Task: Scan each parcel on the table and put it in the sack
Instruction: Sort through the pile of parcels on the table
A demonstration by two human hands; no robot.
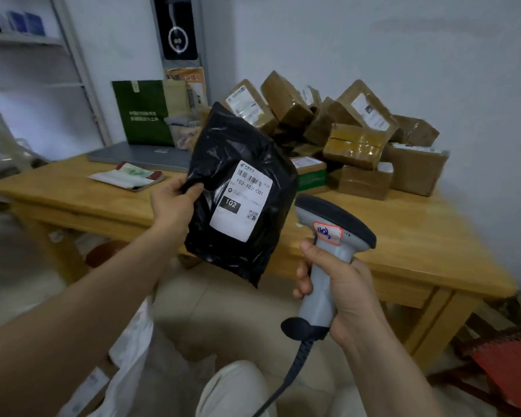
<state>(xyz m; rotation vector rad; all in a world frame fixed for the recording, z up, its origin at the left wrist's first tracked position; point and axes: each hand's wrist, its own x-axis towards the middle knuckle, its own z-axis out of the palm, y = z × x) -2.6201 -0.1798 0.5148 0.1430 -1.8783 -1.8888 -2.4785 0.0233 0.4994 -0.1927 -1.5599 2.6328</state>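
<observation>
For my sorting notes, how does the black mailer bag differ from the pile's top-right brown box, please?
The black mailer bag is soft glossy plastic; the brown box is rigid taped cardboard. The left hand holds the bag; the box lies on the pile. Both carry white labels.

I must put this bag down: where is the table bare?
Bare wood: the front right, between the boxes and the table edge; also the front left, before the booklet. The back is crowded: boxes right, laptop left.
</observation>
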